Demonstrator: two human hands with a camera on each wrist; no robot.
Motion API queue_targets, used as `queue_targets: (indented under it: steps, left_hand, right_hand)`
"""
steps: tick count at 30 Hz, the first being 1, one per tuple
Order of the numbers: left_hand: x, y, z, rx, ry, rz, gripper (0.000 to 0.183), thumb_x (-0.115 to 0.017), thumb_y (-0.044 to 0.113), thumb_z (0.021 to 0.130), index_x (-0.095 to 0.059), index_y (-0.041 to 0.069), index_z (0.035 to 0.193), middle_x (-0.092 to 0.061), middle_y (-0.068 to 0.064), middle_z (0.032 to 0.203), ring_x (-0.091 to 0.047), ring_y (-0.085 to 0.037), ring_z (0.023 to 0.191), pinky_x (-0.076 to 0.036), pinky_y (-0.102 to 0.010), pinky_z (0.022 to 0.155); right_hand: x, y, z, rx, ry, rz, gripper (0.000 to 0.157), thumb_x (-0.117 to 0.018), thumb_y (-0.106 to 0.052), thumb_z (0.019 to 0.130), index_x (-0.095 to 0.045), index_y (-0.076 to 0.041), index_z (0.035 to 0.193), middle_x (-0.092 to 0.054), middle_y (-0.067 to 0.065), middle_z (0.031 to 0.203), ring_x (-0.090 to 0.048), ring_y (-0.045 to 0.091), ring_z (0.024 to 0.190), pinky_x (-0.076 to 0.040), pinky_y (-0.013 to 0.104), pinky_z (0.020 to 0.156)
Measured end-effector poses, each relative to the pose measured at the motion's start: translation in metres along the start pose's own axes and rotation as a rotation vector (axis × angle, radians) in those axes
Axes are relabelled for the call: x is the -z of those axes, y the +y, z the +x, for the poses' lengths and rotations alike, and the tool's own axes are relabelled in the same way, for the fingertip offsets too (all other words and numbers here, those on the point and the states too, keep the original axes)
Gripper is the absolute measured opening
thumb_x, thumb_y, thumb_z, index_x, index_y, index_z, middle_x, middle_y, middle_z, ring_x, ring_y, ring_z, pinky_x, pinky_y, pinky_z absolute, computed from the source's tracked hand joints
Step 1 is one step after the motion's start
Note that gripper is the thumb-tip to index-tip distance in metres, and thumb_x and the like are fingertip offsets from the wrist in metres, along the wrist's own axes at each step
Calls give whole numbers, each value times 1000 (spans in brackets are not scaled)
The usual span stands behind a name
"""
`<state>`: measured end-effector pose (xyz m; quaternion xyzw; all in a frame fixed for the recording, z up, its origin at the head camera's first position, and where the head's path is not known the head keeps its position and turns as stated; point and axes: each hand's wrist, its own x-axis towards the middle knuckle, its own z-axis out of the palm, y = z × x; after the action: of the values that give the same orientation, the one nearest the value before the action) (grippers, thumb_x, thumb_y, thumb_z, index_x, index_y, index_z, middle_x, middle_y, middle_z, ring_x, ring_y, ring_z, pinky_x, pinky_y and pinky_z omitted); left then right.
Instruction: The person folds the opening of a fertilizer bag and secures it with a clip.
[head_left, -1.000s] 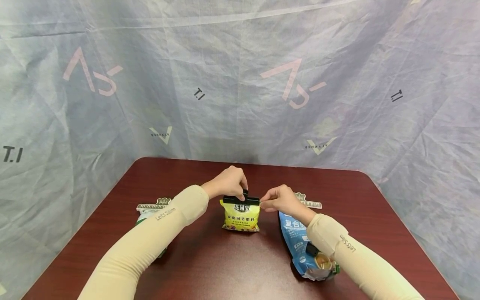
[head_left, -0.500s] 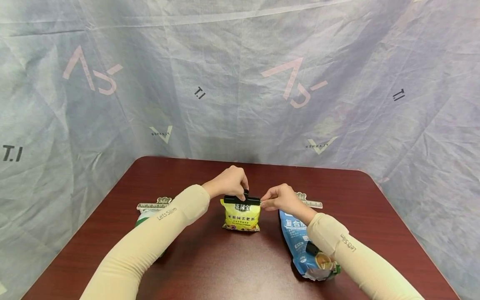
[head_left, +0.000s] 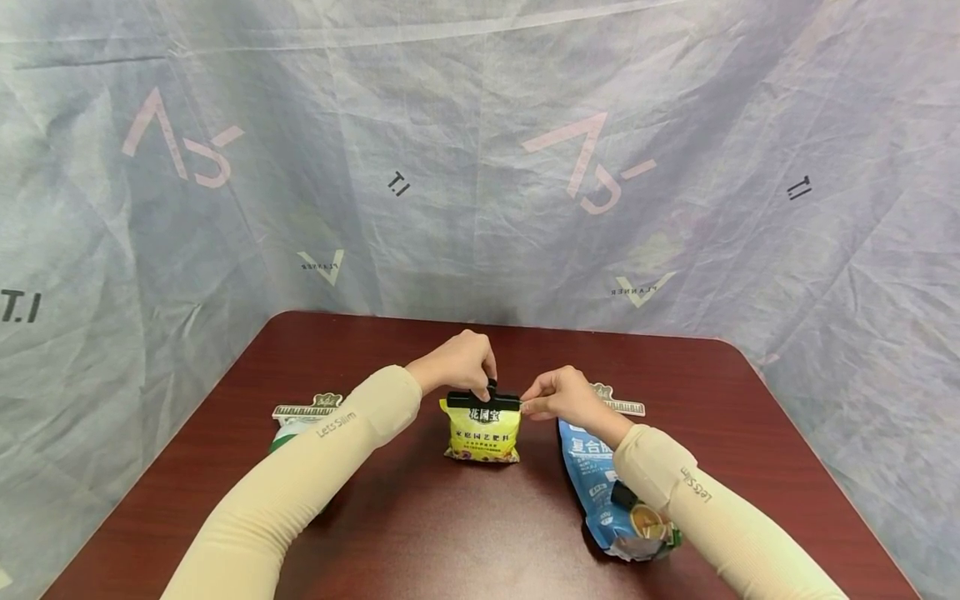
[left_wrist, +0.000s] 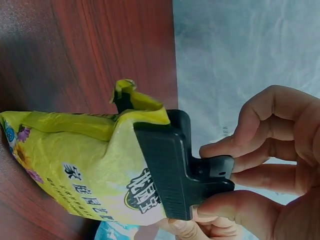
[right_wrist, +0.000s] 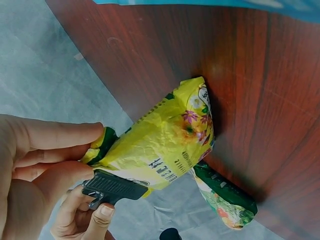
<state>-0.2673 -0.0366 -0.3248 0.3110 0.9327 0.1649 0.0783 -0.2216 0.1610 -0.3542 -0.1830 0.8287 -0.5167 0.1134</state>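
One green-and-white bag [head_left: 288, 432] lay at nine o'clock on the wood-grained surface [head_left: 450, 525]. The left hand [head_left: 459, 364] pinched a smooth black clip [head_left: 483, 402] across the top of the central, upright yellow bag [head_left: 482, 437], crinkled and flower-printed, reading 花园宝, 家庭园艺肥料. The right hand [head_left: 567, 397] pinched its top corner; at four o'clock lay a glossy blue pouch [head_left: 590, 479].

Nearer us than the right hand [head_left: 564, 396] lies a glossy blue pouch [head_left: 596, 479]; a white, dark-striped clip [head_left: 624, 407] shows just right of that hand. Left of the left hand [head_left: 459, 362] we see a green-and-white bag [head_left: 288, 431], probably plastic though mostly hidden. Wrinkled grey-blue printed cloth [head_left: 465, 183] hangs beyond both.
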Motion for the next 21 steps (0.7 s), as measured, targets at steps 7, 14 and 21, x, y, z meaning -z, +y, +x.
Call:
queue_targets:
  steps: [7,14,21]
  left_hand:
    - [1,1,1,12,-18,-16,13,-80,12,68,-75,15,79,-68,5,74,-60,-7,66,-51,-24,61]
    - [2,-1,2,35,-65,-15,14,-81,13,67,-74,16,80,-67,7,75,-60,-7,67,-51,-25,63]
    - [6,-5,2,65,-104,-69,15,-83,17,67,-72,17,78,-65,8,78,-59,-8,72,-50,-26,66]
  right_hand:
    - [1,4,2,-11,-1,-3,12,-66,7,79,-66,14,88,-65,27,84,-67,24,70,-54,34,63]
    - [1,27,11,-28,0,19,12,-70,0,77,-69,7,87,-68,18,82,-67,21,71,-54,34,63]
    - [1,29,12,-42,-6,24,10,-71,-3,77,-70,2,86,-69,14,81,-67,21,72,-54,35,64]
